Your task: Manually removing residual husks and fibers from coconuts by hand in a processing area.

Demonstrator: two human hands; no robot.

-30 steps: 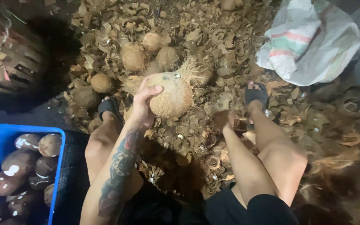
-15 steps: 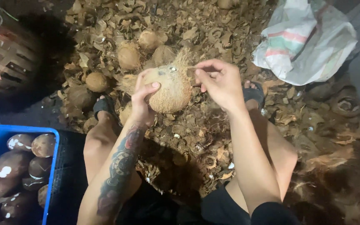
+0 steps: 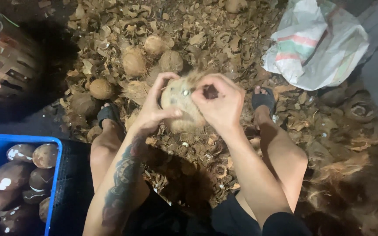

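A pale, fibrous husked coconut (image 3: 181, 109) is held up in front of my knees. My left hand (image 3: 155, 108) cups its left side with fingers over the top and thumb across the front. My right hand (image 3: 219, 105) grips its right upper side, fingers curled into the husk fibres at the top. Both my feet in dark sandals rest on the husk-covered ground on either side.
Several more husked coconuts (image 3: 134, 63) lie on a heap of husk scraps (image 3: 197, 30) beyond. A blue crate (image 3: 53, 183) at lower left holds several dark peeled coconuts. A white sack (image 3: 316, 48) lies at upper right, a woven basket (image 3: 5, 65) at upper left.
My right hand came in from out of view and closed on the coconut's top right. The coconut now sits closer to me, held by both hands.
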